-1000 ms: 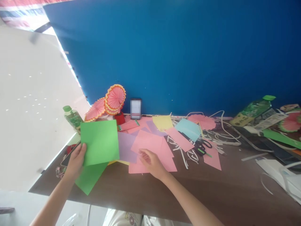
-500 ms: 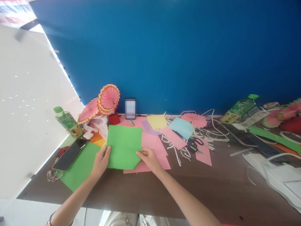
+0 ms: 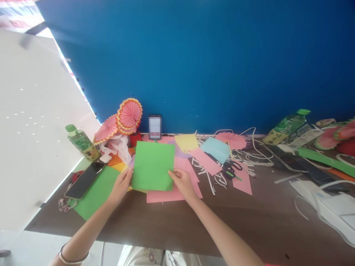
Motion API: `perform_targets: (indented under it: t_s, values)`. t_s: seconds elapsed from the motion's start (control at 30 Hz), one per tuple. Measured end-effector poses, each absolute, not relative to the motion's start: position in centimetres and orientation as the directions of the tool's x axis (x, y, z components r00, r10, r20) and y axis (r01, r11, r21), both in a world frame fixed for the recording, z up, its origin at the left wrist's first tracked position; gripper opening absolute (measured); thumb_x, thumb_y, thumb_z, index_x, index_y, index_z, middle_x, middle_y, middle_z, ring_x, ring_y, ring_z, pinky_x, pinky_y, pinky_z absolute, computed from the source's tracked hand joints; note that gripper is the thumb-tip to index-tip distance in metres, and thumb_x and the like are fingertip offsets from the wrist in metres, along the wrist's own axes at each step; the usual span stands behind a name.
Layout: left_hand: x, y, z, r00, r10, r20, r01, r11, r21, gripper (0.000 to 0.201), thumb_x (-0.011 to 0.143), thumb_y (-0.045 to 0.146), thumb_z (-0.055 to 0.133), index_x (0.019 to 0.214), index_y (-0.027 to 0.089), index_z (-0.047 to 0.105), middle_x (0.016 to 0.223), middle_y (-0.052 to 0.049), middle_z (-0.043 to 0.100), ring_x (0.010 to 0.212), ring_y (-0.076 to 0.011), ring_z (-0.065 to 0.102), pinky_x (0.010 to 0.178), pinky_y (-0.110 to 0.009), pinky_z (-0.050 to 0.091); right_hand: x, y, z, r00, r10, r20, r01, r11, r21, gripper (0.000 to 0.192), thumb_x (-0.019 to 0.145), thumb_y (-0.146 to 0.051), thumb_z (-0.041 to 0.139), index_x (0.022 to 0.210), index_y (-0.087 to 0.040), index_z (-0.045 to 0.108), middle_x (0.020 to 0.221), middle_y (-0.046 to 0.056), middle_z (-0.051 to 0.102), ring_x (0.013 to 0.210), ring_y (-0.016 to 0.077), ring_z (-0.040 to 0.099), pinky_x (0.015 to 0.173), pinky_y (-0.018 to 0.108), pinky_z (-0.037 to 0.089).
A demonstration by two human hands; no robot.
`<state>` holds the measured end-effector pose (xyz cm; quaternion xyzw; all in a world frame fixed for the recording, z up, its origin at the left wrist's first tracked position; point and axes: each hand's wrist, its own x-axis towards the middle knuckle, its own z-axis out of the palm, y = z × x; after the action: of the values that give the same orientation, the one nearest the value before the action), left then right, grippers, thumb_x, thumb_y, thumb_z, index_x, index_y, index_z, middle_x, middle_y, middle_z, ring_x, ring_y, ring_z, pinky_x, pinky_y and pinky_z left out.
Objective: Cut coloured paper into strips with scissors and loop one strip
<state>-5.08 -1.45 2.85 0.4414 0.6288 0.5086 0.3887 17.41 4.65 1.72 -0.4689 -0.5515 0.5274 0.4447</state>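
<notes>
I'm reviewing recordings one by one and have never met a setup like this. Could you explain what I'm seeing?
There is no machine here: a person works with two bare hands. All the pictures come from one camera worn on the head, looking forward and down.

The left hand and right hand hold a green sheet by its opposite side edges. Below is a dark table with pink sheets, a pale blue sheet and scissors. On the left, a dark phone partly covers a second green sheet; pleated pink fans and a bottle are behind.
</notes>
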Motion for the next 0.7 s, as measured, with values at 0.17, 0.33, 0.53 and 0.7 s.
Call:
perform_targets:
  t_s: [0.17,0.33,0.53,0.7]
  values:
    - [-7.9,-2.3,2.7,-0.292,0.956,0.024,0.321,0.074,0.944,0.054,0.079,0.053,0.043,0.117,0.014,0.048,0.098,-0.011,0.064,0.086,-0.0206,0.062,0.078,-0.033,0.048,18.3,5.5,1.3,-0.052,0.997,0.052,0.051,0.055,-0.997,0.031,0.068,-0.048,0.061,0.064,-0.018,0.054,0.058,0.000,0.057,0.054,0.0141,0.051,0.052,0.025,0.037]
    - [-13.1,-5.8,2.0,-0.360,0.933,-0.020,0.792,0.316,0.523,0.061,0.077,0.054,0.042,0.125,0.017,0.044,0.124,-0.012,0.052,0.112,-0.0290,0.050,0.090,-0.041,0.042,19.4,6.3,1.5,0.068,0.996,0.058,0.065,0.054,-0.996,0.029,0.067,-0.045,0.060,0.073,-0.016,0.060,0.064,0.003,0.062,0.060,0.0180,0.055,0.053,0.027,0.040]
    - [-14.7,-9.9,0.1,-0.301,0.946,-0.117,0.937,0.316,0.149,0.085,0.072,0.064,0.042,0.138,0.012,0.025,0.145,-0.015,0.018,0.133,-0.0335,0.013,0.104,-0.049,0.025,20.1,7.0,1.2,0.121,0.993,0.017,0.030,0.014,-0.999,0.025,0.065,-0.035,0.063,0.081,-0.016,0.064,0.075,0.005,0.066,0.070,0.0204,0.058,0.057,0.028,0.043]
    - [-14.1,-10.4,-0.5,-0.287,0.954,-0.088,0.944,0.298,0.140,0.072,0.079,0.059,0.035,0.137,0.018,0.029,0.146,-0.009,0.018,0.134,-0.0297,0.012,0.106,-0.047,0.021,20.4,7.6,0.2,0.128,0.992,-0.005,-0.030,-0.002,-1.000,0.026,0.067,-0.040,0.062,0.076,-0.016,0.063,0.073,0.005,0.065,0.069,0.0196,0.059,0.059,0.028,0.043]
